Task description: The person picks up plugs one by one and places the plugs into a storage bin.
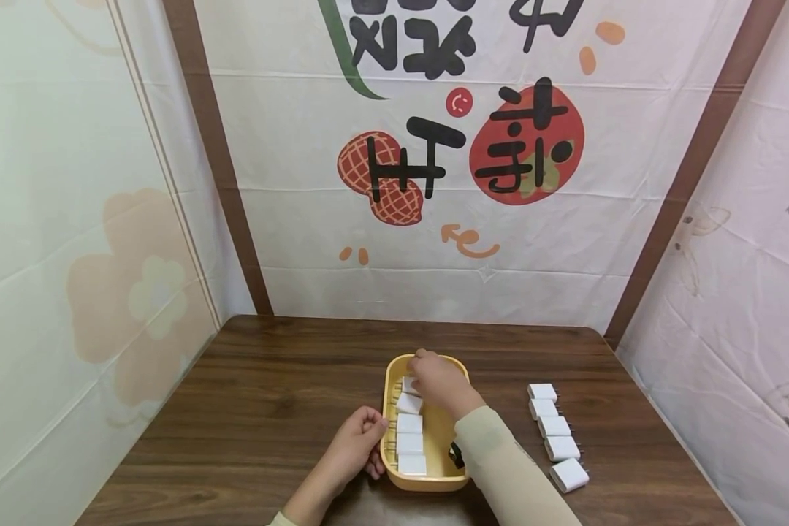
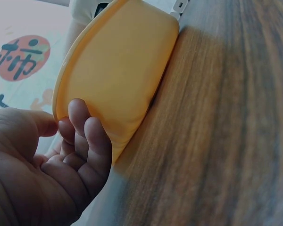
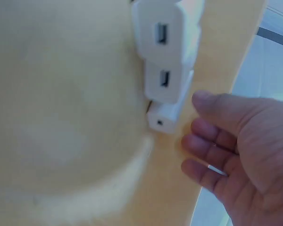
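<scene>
A yellow plastic tray (image 1: 426, 483) stands on the table, with several white plug-in chargers (image 1: 410, 443) in a row along its left side, prongs toward the left wall. My left hand (image 1: 355, 442) pinches the left rim between thumb and index finger; in the left wrist view, the hand's other fingers (image 2: 98, 141) curl beside the tray's outer wall (image 2: 127, 61). Over the tray's far end is my right hand (image 1: 439, 383), partly covering the farthest charger. The right wrist view shows the right hand (image 3: 254, 146) with loosely bent fingers, holding nothing, close to the endmost charger (image 3: 162, 117).
Several more white chargers (image 1: 554, 426) lie in a line on the brown wooden table (image 1: 289, 372), right of the tray, prongs facing right. Printed cloth walls (image 1: 302, 292) rise behind the table and at both sides. My right forearm (image 1: 509, 464) crosses the tray's right edge.
</scene>
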The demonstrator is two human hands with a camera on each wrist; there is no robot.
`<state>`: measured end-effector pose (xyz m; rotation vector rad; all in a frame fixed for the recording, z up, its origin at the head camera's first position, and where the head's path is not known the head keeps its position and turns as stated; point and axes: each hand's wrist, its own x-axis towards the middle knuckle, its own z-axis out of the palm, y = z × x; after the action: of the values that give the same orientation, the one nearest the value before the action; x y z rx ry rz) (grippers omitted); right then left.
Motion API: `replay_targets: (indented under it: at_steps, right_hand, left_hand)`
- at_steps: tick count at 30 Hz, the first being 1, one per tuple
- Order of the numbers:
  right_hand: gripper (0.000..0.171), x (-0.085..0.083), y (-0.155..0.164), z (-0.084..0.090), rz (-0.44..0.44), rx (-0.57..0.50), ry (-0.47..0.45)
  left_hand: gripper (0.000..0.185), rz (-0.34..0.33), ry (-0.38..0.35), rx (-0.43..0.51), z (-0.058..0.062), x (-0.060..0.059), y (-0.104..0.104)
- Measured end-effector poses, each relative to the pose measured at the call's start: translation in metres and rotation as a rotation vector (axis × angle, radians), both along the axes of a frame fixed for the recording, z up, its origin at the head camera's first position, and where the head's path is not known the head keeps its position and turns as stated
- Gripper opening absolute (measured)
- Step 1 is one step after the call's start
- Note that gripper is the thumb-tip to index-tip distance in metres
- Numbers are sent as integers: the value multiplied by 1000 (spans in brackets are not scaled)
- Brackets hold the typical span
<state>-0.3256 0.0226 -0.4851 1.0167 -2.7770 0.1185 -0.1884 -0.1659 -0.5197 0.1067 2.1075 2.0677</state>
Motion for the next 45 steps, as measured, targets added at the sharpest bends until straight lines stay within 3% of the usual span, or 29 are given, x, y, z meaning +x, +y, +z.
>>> replay_targets:
  at_steps: [10,15,28,38,45]
  right_hand:
    - [29,2,6,11,-36,-54,38]
    - [30,3,8,15,-13,-66,45]
    - [27,20,16,31,34,-176,116]
    - [28,34,19,43,20,-230,128]
    - [28,42,23,61,39,-274,153]
  left_hand:
    - [25,-9,6,7,0,-1,1]
    - [26,-6,10,1,0,-1,1]
    - [25,-4,11,3,1,-1,1]
    - [28,-16,6,-1,0,0,2]
    - [29,-10,3,-7,0,0,1]
